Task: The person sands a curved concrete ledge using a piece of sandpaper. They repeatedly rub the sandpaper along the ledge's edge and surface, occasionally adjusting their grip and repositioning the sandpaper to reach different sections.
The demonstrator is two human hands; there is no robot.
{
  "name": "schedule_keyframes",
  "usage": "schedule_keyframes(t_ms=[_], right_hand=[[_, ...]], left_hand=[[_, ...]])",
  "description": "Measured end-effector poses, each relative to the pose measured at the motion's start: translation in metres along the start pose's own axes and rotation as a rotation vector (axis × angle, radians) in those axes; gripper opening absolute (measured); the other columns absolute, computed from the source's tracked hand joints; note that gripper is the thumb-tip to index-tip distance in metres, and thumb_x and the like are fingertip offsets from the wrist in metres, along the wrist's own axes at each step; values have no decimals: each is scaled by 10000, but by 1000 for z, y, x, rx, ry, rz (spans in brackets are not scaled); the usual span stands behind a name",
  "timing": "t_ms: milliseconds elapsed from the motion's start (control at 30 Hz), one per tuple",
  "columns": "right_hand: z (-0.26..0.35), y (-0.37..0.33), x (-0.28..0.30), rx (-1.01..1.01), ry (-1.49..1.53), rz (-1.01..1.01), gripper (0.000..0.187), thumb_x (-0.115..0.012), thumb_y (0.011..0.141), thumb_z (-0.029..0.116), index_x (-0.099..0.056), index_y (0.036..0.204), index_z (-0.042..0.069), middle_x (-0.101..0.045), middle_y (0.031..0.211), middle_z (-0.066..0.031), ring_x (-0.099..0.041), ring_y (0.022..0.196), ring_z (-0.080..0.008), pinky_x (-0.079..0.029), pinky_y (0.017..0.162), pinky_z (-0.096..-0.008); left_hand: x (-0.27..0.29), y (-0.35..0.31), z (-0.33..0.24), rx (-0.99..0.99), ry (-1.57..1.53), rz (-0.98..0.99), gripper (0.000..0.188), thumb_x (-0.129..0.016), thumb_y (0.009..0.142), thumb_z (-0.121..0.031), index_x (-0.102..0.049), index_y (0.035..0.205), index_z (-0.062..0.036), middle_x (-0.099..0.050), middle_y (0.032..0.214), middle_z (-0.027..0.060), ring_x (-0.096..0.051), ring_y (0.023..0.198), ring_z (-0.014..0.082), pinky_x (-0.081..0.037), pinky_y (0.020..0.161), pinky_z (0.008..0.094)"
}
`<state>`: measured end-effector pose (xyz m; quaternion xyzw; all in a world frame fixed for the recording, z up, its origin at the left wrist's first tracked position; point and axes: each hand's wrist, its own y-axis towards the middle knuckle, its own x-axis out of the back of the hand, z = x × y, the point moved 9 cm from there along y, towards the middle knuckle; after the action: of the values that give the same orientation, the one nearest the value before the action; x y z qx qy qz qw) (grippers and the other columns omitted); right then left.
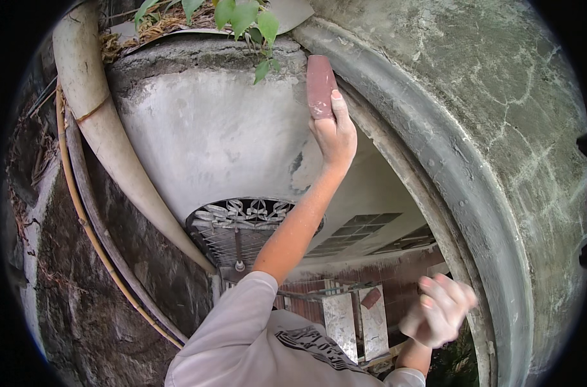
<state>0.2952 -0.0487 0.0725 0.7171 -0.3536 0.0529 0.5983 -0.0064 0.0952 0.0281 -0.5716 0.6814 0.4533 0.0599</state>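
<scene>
My left arm is stretched up and forward, and my left hand (335, 132) grips a red-brown sanding block (320, 84) by its lower end, thumb along its side. The block's upper end is at the top corner of the white plastered wall (209, 129), beside the grey curved moulding (429, 148). Whether it touches the wall I cannot tell. Lower down, my right hand (438, 313) is slightly blurred, with pale dust on it. Its fingers are loosely bent and apart, and nothing shows in them. It is nearest to the moulding's lower part.
A thick pale pipe (116, 138) and a thin yellowish pipe (80, 206) run down the left by dark rock. Green leaves (245, 19) hang over the wall top. Below are a metal window grille (242, 222) and scaffold boards (338, 322), with a small reddish piece (371, 297) on them.
</scene>
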Motion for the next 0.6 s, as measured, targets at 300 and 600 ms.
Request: schedule_keyframes(t_ms=[300, 600], right_hand=[[1, -21, 86, 177, -575, -193, 221, -421, 1018, 100, -516, 1214, 63, -694, 1075, -133, -631, 1038, -286, -439, 847, -390], [1, -16, 80, 202, -685, -209, 198, -433, 1012, 133, -553, 1163, 89, -723, 1007, -94, -637, 1024, -262, -418, 880, -371]], left_hand=[[-13, -5, 2, 188, -119, -41, 526, -438, 1039, -359, -570, 1173, 132, -677, 1027, 230, -646, 948, 306, -462, 863, 392], [-24, -12, -18, 408, -154, 183, 577, -324, 1071, -373, -432, 1368, 110, -570, 1308, 243, -550, 1202, 276, -381, 1029, 351]])
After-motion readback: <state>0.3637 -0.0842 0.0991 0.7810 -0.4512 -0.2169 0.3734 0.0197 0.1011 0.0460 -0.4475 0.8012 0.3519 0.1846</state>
